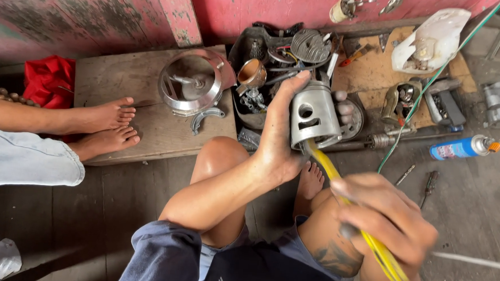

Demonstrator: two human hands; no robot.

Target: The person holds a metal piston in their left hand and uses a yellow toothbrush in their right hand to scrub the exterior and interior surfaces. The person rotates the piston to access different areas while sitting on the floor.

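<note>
A single head-worn camera looks steeply down from above the seated person's lap, close to the work. The person's knees and shorts fill the near edge, the left hand and right hand sit just below centre, near the lens. The view faces forward to a wooden board at far left, a parts tray at far centre and the pink wall beyond.

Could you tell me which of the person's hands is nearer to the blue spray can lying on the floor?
Right. The right hand, gripping a yellow tool, is below-left of the blue spray can; the left hand holds the piston, further left.
</note>
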